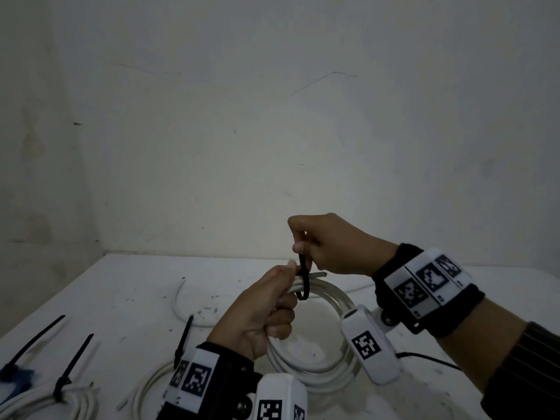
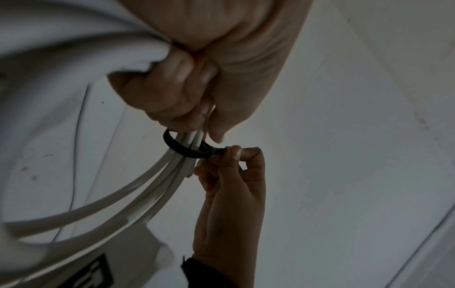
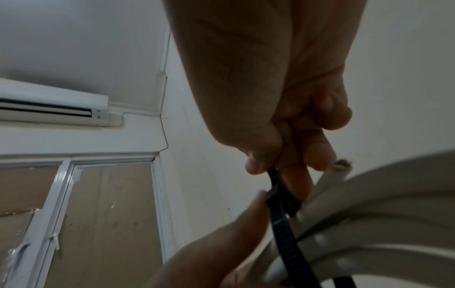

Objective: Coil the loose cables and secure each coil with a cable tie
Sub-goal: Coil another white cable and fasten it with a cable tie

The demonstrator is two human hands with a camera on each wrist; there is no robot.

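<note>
While the left hand [image 1: 260,310] bunches the white round-sheathed cable coil [image 1: 318,359] just above the white speckled desk [image 1: 127,286], the right hand [image 1: 336,244] draws a black ribbed plastic cable tie [image 1: 304,280] up through its own head.
The left fingers [image 2: 172,93] are curled tight round the gathered strands at the coil's far edge, likely so the loops cannot spring apart before the tie bites; the right fingers [image 3: 258,163] pinch the tie's tail, pulling upward against that anchor, and the loop around the strands looks slack as yet. At the near left lie two more white cable coils [image 1: 72,401], each carrying a black tie [image 1: 72,365], apparently finished and set aside. A loose curved white cable offcut [image 1: 181,301] lies farther back, left of centre.
</note>
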